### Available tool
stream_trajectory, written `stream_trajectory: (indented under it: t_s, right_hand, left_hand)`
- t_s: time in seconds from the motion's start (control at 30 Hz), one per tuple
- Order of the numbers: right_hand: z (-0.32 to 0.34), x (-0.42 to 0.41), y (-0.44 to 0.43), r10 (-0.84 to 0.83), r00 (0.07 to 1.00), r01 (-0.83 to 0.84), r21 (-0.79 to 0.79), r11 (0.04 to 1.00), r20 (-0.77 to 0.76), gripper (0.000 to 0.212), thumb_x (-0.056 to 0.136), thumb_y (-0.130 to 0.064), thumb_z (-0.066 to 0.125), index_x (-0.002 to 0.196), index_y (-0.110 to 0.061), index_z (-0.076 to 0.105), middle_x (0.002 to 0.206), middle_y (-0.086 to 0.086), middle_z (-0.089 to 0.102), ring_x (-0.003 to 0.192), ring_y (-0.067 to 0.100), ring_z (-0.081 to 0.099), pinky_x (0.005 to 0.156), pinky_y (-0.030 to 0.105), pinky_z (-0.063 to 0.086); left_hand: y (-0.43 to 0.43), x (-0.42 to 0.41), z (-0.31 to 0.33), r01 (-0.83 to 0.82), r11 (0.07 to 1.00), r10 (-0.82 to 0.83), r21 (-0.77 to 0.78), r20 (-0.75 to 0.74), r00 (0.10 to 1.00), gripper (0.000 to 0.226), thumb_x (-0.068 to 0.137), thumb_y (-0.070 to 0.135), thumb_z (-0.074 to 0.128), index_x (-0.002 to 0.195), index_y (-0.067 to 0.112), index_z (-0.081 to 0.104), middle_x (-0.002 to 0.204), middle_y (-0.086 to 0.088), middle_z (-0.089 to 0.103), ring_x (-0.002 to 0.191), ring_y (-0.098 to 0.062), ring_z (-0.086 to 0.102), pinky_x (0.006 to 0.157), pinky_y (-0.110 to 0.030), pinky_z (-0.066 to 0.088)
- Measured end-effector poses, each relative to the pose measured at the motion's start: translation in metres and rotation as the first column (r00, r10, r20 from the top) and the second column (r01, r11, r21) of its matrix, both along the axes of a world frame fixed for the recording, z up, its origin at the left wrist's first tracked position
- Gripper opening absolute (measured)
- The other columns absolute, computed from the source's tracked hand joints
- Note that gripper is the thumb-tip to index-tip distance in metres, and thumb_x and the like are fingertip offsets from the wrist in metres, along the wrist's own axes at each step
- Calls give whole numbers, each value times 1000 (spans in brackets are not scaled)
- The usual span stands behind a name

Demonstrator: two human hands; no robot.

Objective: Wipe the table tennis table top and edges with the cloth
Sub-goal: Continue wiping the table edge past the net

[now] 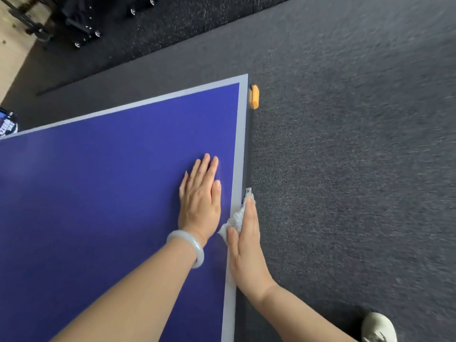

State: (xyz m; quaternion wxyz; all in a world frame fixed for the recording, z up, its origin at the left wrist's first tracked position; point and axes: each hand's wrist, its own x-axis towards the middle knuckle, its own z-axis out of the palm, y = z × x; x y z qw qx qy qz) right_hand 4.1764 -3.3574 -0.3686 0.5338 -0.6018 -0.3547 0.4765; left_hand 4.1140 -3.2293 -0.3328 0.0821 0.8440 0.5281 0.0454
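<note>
1. The blue bench (98,193) fills the lower left, and its pale border stripe (238,156) runs along the right-hand edge.
2. The left hand (199,196) lies flat on the blue top just inside that stripe, its fingers (206,169) straight and close together. A pale bracelet (195,245) sits on the wrist.
3. The right hand (246,245) presses the white cloth (237,218) against the bench's side edge, with fingers (250,213) straight and pressed together and the thumb on the cloth at the stripe.
4. Farther along that edge, an orange corner piece (254,97) sticks out near the far corner.
5. Grey carpet (345,169) lies beside the bench, and a light shoe (378,327) stands on it.
6. Black wheeled frames (81,28) stand well beyond the far end.
</note>
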Motion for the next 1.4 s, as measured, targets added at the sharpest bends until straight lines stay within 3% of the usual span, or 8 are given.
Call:
stream_trajectory:
  t_s: [0.2, 0.37, 0.5, 0.67, 0.8, 1.0, 1.23, 1.4]
  right_hand:
    - [0, 53, 95, -58, 997, 58, 14, 998, 53, 62, 107, -13, 35, 158, -10, 0, 168, 1, -2, 154, 10, -5, 126, 35, 2]
    - [4, 97, 174, -103, 993, 103, 4, 995, 58, 58, 105, -10, 34, 158, -7, 12, 165, 12, 16, 153, 23, 14, 124, 44, 14]
    - [15, 123, 219, -134, 991, 134, -14, 991, 22, 64, 104, -10, 36, 160, -17, 6, 163, 7, 14, 143, 20, 29, 122, 35, 18]
    - [25, 126, 222, -189, 980, 174, -191, 966, -64, 56, 106, -29, 40, 158, -30, 20, 151, 1, 22, 113, 15, 47, 93, 23, 30]
    - [36, 119, 191, -107, 994, 93, -313, 945, -29, 59, 106, -34, 42, 158, -21, 19, 158, 8, 22, 138, 28, 38, 104, 31, 32]
    - [61, 105, 155, 93, 989, -11, -559, 829, 118, 44, 103, -29, 46, 144, -18, 33, 145, 11, 35, 128, 40, 42, 105, 50, 41]
    - [92, 148, 160, 279, 949, -154, -552, 820, 149, 28, 93, -16, 61, 118, -17, 50, 118, 10, 59, 100, 25, 58, 76, 28, 41]
    - [133, 188, 205, 344, 919, -225, -459, 859, 194, 19, 88, -21, 72, 87, -27, 53, 85, -7, 63, 66, -2, 59, 49, 7, 39]
  left_hand:
    - [-2, -1, 0, -9, 1000, 10, 8, -49, 999, 58, 101, 40, 9, 157, 29, 18, 164, 14, 9, 150, -1, 1, 124, -40, 11]
    - [-3, 0, -1, -11, 1000, 12, 13, -98, 995, 55, 102, 37, 12, 157, 32, 13, 165, 15, 5, 150, -2, -2, 125, -37, 8]
    - [-3, 0, 0, -20, 1000, 20, 8, -98, 995, 55, 102, 37, 11, 157, 33, 12, 164, 16, 4, 150, -1, -4, 125, -36, 5]
    - [-3, -2, -2, -10, 1000, 10, -4, -86, 996, 55, 103, 37, 11, 158, 33, 14, 165, 15, 6, 151, -4, -2, 125, -37, 5]
    - [-3, -3, -3, -7, 1000, 6, -4, -98, 995, 54, 104, 37, 13, 158, 32, 13, 165, 14, 5, 152, -6, -1, 124, -38, 6]
    - [-3, -3, -4, -28, 1000, 27, -10, -110, 994, 54, 105, 34, 18, 158, 30, 12, 166, 10, 9, 152, -10, 7, 124, -39, 9]
    - [-2, 5, 9, -59, 993, 49, -105, -94, 994, 53, 104, 31, 21, 157, 24, 22, 164, 4, 18, 151, -15, 15, 122, -44, 16]
    - [5, 21, 26, -104, 988, 96, -114, -73, 993, 49, 92, 26, 45, 140, 19, 55, 146, -1, 49, 132, -22, 48, 112, -41, 29]
